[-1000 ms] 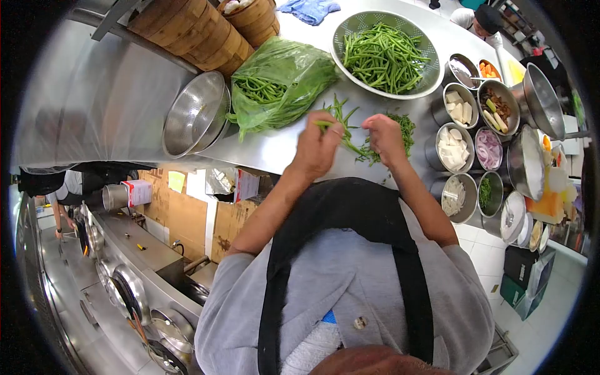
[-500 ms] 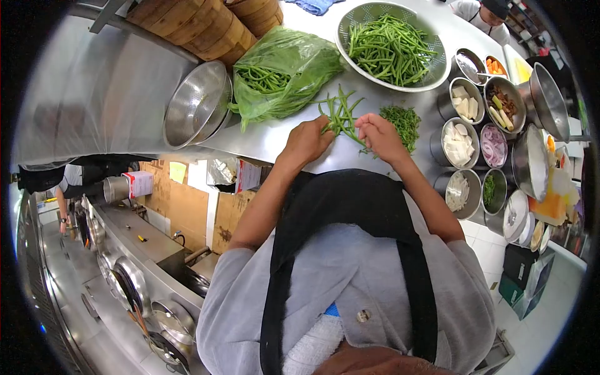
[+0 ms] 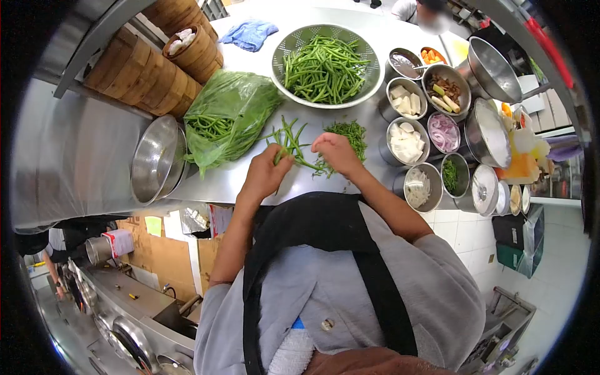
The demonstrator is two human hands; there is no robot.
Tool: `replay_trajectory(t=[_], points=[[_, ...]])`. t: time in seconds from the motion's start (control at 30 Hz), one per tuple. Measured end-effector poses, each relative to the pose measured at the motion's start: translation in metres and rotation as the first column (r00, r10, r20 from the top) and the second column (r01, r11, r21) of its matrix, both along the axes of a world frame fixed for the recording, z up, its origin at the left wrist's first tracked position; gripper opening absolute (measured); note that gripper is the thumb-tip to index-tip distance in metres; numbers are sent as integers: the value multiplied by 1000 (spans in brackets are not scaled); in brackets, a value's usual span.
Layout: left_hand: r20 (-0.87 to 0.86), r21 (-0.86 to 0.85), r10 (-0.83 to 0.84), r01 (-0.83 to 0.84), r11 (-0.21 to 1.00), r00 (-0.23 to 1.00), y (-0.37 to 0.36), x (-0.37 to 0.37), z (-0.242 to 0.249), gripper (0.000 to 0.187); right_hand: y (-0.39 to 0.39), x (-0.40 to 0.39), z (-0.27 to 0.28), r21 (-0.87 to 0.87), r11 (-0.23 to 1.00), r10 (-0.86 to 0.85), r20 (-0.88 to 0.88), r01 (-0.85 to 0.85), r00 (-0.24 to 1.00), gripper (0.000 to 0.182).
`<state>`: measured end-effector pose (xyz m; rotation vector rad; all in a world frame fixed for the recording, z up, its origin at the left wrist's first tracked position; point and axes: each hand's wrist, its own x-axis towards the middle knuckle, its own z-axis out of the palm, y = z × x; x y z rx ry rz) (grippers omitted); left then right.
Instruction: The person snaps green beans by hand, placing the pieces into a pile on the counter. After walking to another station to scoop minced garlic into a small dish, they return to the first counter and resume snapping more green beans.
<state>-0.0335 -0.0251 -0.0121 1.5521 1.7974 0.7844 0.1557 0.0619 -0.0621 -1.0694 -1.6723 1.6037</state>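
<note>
My left hand (image 3: pixel 269 170) is closed round some green beans (image 3: pixel 288 142), whose loose ends fan out over the steel table in the head view. To its right, my right hand (image 3: pixel 338 154) has its fingers pinched together beside those beans; anything between its fingertips is too small to make out. A pile of short bean trimmings (image 3: pixel 351 135) lies just beyond the right hand. Up and left of my hands rests a green plastic bag (image 3: pixel 240 112) with more beans inside. A perforated metal colander (image 3: pixel 281 78) heaped with beans stands farther back.
Several metal containers hold cut food, among them sliced red onion (image 3: pixel 443 132) and white pieces (image 3: pixel 406 144), on the right. Steel bowls (image 3: pixel 153 159) stand at the left edge, below bamboo steamers (image 3: pixel 140 75). A blue cloth (image 3: pixel 249 35) lies at the back. Another person (image 3: pixel 406 9) is beyond the table.
The camera view has turned, so the table's contents appear farther left and the right side shows more. Both hands remain over the beans, the right still pinched.
</note>
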Motion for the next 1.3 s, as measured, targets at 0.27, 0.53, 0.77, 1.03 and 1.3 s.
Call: replay_trajectory(t=[0.27,0.53,0.77,1.03,1.3], points=[[581,-83,258,-259,962,772,9,12,-13,15,-13,-6,14,-237,875,403,-128,-422,906,25],[448,270,116,-258,928,887,-7,25,12,14,7,-1,-18,-138,989,-48,-11,46,999,21],[148,-145,181,-160,976,972,-7,-13,-9,17,8,16,-7,-625,776,-148,-311,-85,939,26],[150,-139,25,-4,990,988,-9,2,-17,20,-17,4,-2,255,921,154,455,-294,877,20],[-279,4,-236,247,969,931,13,12,-35,25,-10,9,23,262,907,151,531,-331,834,20]])
